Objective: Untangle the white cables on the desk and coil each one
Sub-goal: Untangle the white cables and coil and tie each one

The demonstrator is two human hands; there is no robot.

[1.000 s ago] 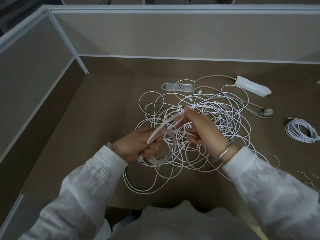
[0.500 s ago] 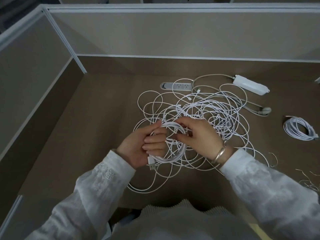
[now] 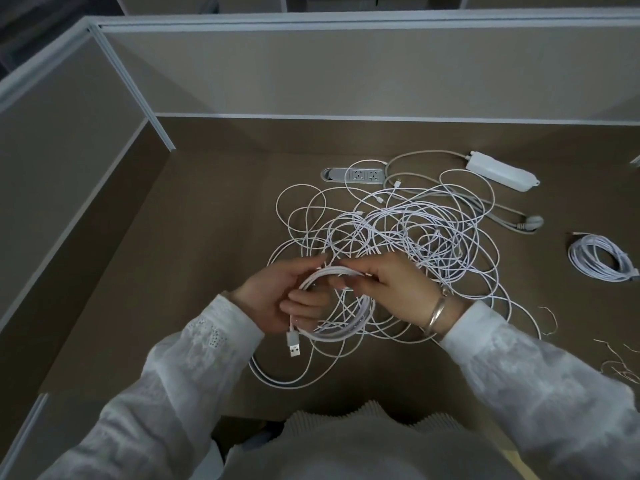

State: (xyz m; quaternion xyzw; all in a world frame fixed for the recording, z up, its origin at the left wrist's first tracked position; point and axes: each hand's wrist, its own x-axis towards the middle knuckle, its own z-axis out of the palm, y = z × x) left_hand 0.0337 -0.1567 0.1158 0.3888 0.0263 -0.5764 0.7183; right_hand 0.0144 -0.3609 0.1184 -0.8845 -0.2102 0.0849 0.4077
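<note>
White cables [image 3: 408, 233] lie in one loose tangle on the brown tabletop [image 3: 214, 271], just beyond both hands and slightly to the right of centre; the heap is spread wider than deep, its long axis running left to right. Part-wound coil [image 3: 341, 327] hangs between the hands, nearer than the tangle; its loops hang toward the body, its USB-A plug [image 3: 294, 347] dangling at the lower left below the left hand [image 3: 273, 299]. Left hand curls round the coil's left side, fingers through the loop; right hand [image 3: 391, 289] pinches the top strands together, a metal bangle [image 3: 437, 311] at the wrist. Free length appears to run from the coil back into the tangle, away from the body; cannot tell which strand. Judgement: the next turn draws cable toward the body from the heap; the right hand is nearer the feed, the left serves as the form. One finished coil [image 3: 601, 259] sits well apart at the right edge. Beyond the tangle: a recessed socket panel [image 3: 353, 175] and a white power adapter [image 3: 498, 171] with grey cord. No brand, label or writing legible anywhere.
</note>
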